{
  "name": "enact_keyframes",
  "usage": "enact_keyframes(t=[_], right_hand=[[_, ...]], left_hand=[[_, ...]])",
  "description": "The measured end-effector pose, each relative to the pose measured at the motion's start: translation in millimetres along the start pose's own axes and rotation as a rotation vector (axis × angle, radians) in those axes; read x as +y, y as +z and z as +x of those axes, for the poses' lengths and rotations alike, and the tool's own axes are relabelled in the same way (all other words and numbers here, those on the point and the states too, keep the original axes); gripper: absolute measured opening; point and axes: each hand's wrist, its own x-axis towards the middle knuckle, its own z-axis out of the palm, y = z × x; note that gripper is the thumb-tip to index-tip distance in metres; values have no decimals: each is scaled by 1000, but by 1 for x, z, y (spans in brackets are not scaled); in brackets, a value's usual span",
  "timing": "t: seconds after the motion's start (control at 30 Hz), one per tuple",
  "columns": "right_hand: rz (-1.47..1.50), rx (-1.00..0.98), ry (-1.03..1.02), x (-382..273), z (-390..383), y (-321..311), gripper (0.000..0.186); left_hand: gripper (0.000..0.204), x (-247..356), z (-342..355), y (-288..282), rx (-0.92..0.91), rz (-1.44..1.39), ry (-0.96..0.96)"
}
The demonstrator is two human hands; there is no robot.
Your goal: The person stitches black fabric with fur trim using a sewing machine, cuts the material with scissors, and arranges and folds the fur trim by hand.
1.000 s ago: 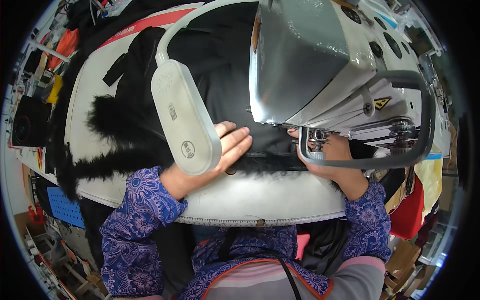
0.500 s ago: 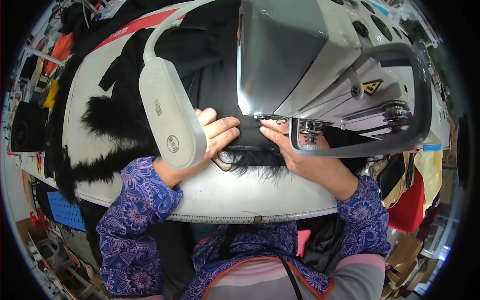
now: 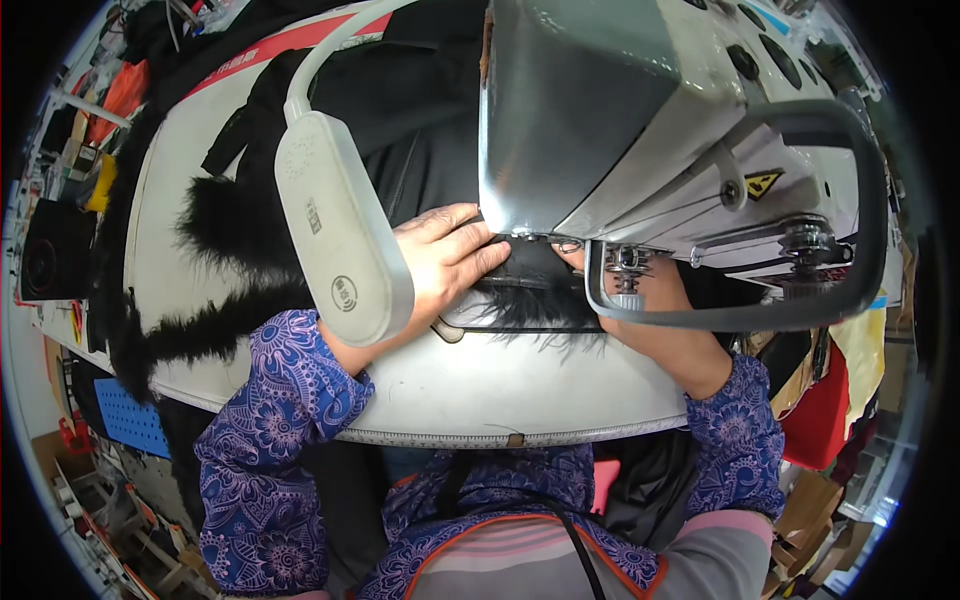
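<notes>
Black fabric [image 3: 425, 160] with a strip of long black fur [image 3: 530, 310] lies on a pale sewing machine bed [image 3: 510, 380] under a grey-and-white machine head [image 3: 580, 110]. My left hand [image 3: 440, 265] rests flat on the fabric left of the needle area, fingers stretched toward the head's lower corner, partly behind a white lamp [image 3: 340, 230]. My right hand [image 3: 650, 335] is on the fabric under the head and its black guard bar [image 3: 740, 325]; most of its fingers are hidden.
More black fur [image 3: 225, 325] lies along the bed's left. A blue perforated board [image 3: 130, 415] and a black speaker [image 3: 55, 250] sit at the left. A red item [image 3: 815, 430] and cardboard [image 3: 800, 535] are at the right. A ruler tape [image 3: 580, 437] edges the bed.
My left hand has slid forward and right toward the needle area. My right fingers, in view half a second ago, are now mostly behind the head. More loose fur shows than a second ago.
</notes>
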Motion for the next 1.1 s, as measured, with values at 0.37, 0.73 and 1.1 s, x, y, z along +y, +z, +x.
enact_keyframes(t=[0.37, 0.73, 1.1], right_hand=[[21, 26, -22, 6, -4, 5, 11], [87, 29, 7, 6, 1, 5, 6], [55, 40, 9, 4, 0, 1, 5]], left_hand=[[38, -2, 3, 0, 1, -14, -3], [39, -3, -1, 4, 33, -63, -33], [29, -3, -21, 2, 207, -56, -76]])
